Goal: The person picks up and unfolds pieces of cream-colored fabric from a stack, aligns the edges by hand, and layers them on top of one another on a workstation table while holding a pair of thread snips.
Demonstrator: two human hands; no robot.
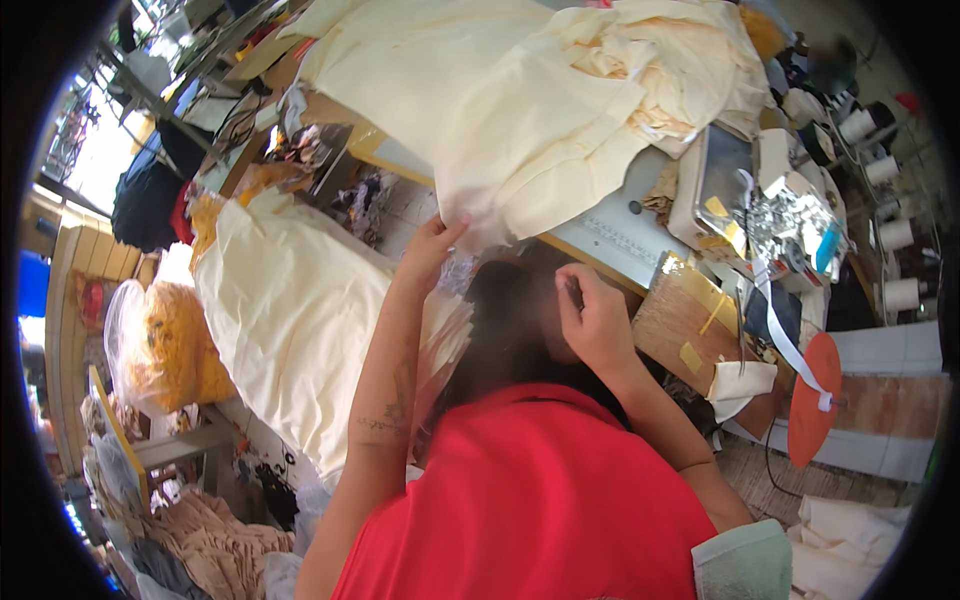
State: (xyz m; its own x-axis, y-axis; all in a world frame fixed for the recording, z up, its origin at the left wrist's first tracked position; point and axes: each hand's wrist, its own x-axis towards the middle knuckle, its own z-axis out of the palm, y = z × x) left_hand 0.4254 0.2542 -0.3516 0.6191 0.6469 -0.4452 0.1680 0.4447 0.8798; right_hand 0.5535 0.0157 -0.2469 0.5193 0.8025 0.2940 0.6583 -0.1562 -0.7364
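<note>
A wide piece of cream fabric [470,100] is spread over the work table, and its near edge hangs over the front. My left hand [432,255] is closed on that edge, pinching it between thumb and fingers; the cloth is blurred there. My right hand [595,315] is apart from the fabric, in front of the table edge, with its fingers curled against the thumb. Whether something small lies in that pinch is hidden. Left of my left forearm, a stack of cream cloth pieces [290,310] hangs down in folds.
A sewing machine [725,180] stands right of the fabric, with a bunched cream cloth pile [680,70] behind. White tape runs to an orange disc [815,400]. Thread cones [900,235] line the far right. A plastic bag of yellow cloth [165,345] sits at left.
</note>
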